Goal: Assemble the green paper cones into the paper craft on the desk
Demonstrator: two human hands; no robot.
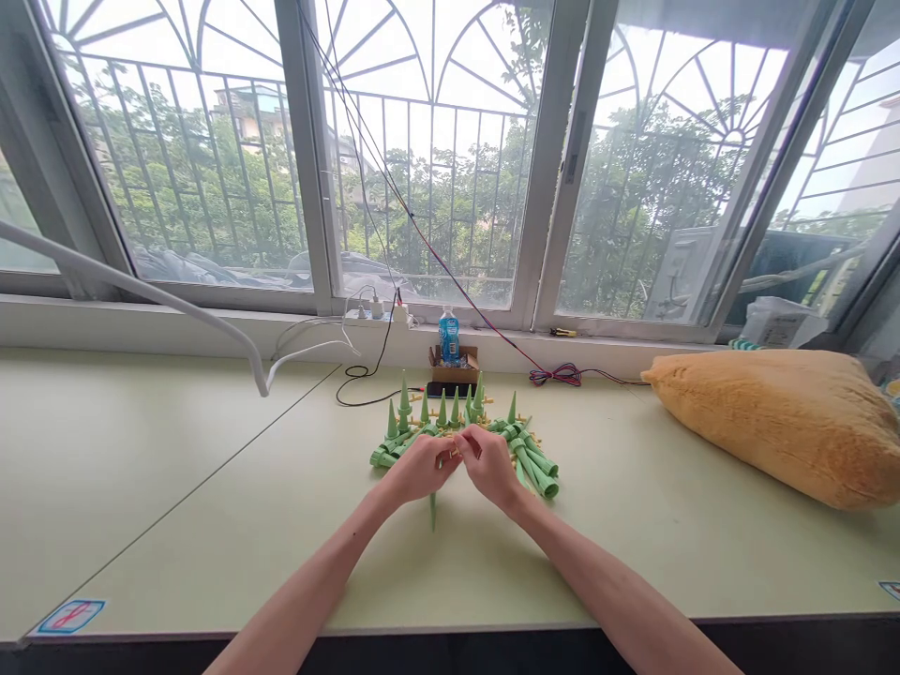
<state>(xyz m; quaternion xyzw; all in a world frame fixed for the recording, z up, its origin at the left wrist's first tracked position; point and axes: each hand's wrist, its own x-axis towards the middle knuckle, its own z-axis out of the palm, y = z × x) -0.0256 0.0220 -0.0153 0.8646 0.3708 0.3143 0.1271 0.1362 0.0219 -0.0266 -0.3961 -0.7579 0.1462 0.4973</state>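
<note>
Both my hands meet over a pile of green plastic cone-shaped spikes on the pale green table. My left hand is closed round one green spike whose tip points down towards me. My right hand pinches a small yellowish part at that spike's top, fingers pressed together. Several more green cones stand upright in a row just behind my hands. Others lie flat at the left and right of my hands.
A small cardboard box with a blue bottle stands by the window sill, a dark phone in front of it. A tan plush cushion lies at the right. Cables and a white tube run along the sill.
</note>
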